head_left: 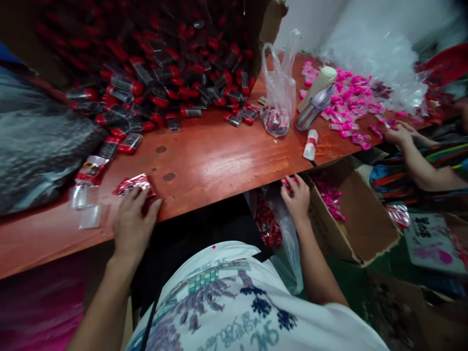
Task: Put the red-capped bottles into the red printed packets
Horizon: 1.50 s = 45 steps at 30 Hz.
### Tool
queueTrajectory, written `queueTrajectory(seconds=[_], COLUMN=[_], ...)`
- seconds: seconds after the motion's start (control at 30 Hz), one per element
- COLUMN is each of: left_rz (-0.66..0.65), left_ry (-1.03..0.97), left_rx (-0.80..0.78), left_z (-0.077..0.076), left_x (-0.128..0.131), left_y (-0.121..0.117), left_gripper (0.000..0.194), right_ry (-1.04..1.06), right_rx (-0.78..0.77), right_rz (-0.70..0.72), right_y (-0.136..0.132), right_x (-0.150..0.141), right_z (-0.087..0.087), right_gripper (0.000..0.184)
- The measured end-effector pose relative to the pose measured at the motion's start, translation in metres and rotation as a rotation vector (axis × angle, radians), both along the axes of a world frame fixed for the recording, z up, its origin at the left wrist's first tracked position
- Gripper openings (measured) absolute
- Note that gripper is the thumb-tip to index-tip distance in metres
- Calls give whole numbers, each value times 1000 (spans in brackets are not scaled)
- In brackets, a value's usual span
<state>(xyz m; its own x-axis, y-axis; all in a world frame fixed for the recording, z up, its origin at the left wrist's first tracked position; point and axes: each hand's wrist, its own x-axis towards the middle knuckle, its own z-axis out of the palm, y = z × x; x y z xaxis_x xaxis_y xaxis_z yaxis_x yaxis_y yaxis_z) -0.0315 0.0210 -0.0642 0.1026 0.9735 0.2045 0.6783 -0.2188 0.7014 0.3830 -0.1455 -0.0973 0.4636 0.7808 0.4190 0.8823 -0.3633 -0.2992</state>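
Observation:
My left hand rests at the table's front edge with its thumb spread. Its fingertips lie on red printed plastic packets. Left of it are another red packet and small clear plastic pieces. My right hand is closed at the table edge, its fingers around a small red packaged item, partly hidden. Below that hand hangs a clear bag of red items. Small clear containers with red caps are heaped at the back left.
The reddish wooden table carries a knotted plastic bag, a bottle, a white roll and a pink heap. A cardboard box stands below. Another person's hands work at right. A large plastic bag lies left.

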Motion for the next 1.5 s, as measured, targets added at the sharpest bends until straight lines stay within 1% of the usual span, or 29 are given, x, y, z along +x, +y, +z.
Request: queueTrajectory(seconds=[0.07, 0.1, 0.13, 0.2, 0.23, 0.27, 0.3, 0.33, 0.37, 0.43, 0.47, 0.5, 0.57, 0.6, 0.67, 0.7, 0.77, 0.83, 0.9, 1.03, 1.13, 1.2, 1.27, 1.3, 1.33, 1.43, 1.47, 1.5], left_rz=[-65, -88, -108, -104, -89, -67, -44, -19, 1, 39, 58, 80, 125, 146, 184, 199, 222, 226, 203, 114, 89, 86, 100, 111, 123, 138, 140, 149], left_ry=[-6, -44, -84, -185, -252, -324, -382, -414, -422, -396, -381, -378, -405, -424, -456, -466, -490, -518, -533, -533, -556, -567, -567, -566, -569, -618, -649, -687], left_rx=[12, 12, 0, -31, -35, -37, -41, -41, -41, -52, -69, -91, -137, -150, -163, -168, -181, -181, -161, -118, -147, -176, -173, -160, -141, -77, -59, -45], left_z=[0, 1, 3, 9, 12, 15, 17, 19, 20, 19, 18, 15, 11, 10, 7, 7, 5, 4, 4, 7, 6, 4, 2, 1, 1, 3, 5, 6], left_x=[5, 7, 9, 11, 10, 9, 6, 2, -4, -16, -23, -30, -41, -45, -51, -52, -52, -47, -40, -22, -13, -11, -11, -11, -12, -11, -11, -10], left_y=[-6, -9, -12, -17, -20, -22, -24, -27, -31, -39, -43, -47, -56, -60, -65, -66, -63, -55, -43, -22, -15, -14, -13, -13, -13, -11, -10, -8], left_gripper=[37, 34, 32, 29, 29, 30, 31, 32, 32, 32, 33, 34, 35, 36, 37, 37, 38, 38, 36, 31, 40, 48, 54, 55, 56, 50, 46, 43], right_ry=[12, 28, 55, 140, 184, 226, 261, 290, 327, 411, 430, 433, 390, 354, 280, 253, 230, 250, 289, 337, 345, 352, 364, 375, 392, 455, 465, 463], right_rx=[11, 25, 57, 193, 284, 365, 427, 464, 457, 362, 281, 209, 81, 12, -132, -199, -302, -341, -325, -243, -210, -205, -202, -198, -191, -160, -160, -167], right_rz=[-55, -79, -105, -141, -125, -79, -4, 98, 244, 583, 718, 799, 858, 867, 903, 916, 926, 906, 896, 924, 932, 938, 954, 956, 948, 883, 874, 878], right_y=[-28, -36, -40, -32, -23, -10, 4, 21, 38, 77, 98, 118, 156, 171, 194, 200, 205, 203, 197, 188, 186, 185, 184, 184, 183, 182, 182, 182], right_x=[3, 0, -5, -23, -36, -52, -69, -88, -108, -148, -167, -184, -212, -223, -240, -246, -255, -260, -263, -266, -267, -268, -269, -269, -270, -274, -276, -278], right_z=[-17, -25, -32, -36, -34, -28, -19, -9, 1, 20, 27, 32, 39, 41, 43, 44, 46, 47, 47, 46, 45, 45, 45, 45, 44, 43, 43, 43], right_gripper=[40, 45, 51, 53, 50, 46, 40, 34, 28, 22, 22, 23, 24, 28, 34, 36, 37, 36, 34, 28, 22, 13, 6, 5, 8, 36, 41, 40])
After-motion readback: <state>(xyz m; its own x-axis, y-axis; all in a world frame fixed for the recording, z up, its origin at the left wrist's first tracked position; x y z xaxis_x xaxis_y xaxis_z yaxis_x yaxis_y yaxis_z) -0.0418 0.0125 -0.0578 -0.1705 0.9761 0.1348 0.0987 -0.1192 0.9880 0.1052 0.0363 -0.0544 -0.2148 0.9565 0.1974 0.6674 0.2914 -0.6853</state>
